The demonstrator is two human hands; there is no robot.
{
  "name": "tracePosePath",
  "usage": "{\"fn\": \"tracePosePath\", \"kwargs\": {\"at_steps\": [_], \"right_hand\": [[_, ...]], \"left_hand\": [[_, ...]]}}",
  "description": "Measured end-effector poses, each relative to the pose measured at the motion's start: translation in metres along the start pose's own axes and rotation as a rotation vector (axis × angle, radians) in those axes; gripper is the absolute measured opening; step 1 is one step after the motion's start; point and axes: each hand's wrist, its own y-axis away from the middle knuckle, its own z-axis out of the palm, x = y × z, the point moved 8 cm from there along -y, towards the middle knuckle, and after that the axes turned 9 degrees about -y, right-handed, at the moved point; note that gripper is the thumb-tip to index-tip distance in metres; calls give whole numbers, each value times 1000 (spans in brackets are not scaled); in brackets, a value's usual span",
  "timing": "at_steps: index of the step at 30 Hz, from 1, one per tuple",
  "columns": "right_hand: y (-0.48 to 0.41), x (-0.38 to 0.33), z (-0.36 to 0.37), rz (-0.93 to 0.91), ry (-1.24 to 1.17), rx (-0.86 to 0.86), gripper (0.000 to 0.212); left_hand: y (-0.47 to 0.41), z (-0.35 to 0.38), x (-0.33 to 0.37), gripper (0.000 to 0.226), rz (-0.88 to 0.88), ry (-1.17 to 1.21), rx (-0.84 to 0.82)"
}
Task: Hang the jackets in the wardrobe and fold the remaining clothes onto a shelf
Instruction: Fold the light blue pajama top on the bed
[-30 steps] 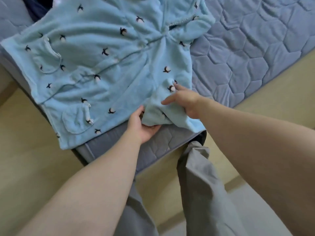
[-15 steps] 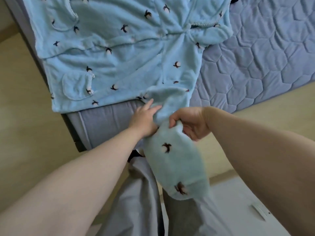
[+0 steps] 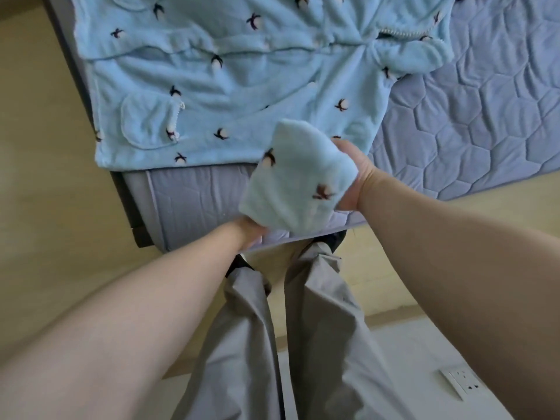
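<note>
A light blue fleece jacket with small dark-and-white motifs and a front pocket lies spread on the bed. One sleeve is lifted off the mattress over the bed's near edge. My left hand grips the sleeve's cuff end from below, mostly hidden under the fabric. My right hand holds the sleeve's upper part on its right side, fingers curled into the fleece.
The bed has a blue-grey quilted mattress cover and a dark frame. My grey trouser legs stand against the bed's near edge on a pale wooden floor. A white wall socket shows at lower right.
The sleeve was pulled out from the jacket's hem, hung down over the bed edge, and is now lifted between both hands. The view shifted down toward my legs.
</note>
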Motion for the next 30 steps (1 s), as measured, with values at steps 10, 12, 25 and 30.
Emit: {"fn": "tracePosePath", "kwargs": {"at_steps": [10,12,25,30], "right_hand": [[-36,-55,-30,-265,1101,622,27],[-38,-59,-41,-263,1476,625,43],[-102,-70,-14,-199,1398,540,62],[-113,-76,5,-210,1240,585,20]], "left_hand": [[-8,-93,1,29,-33,633,623],[-7,-115,5,41,-51,591,737],[-45,-205,40,23,24,793,572],[-43,-213,14,18,102,1097,411]]}}
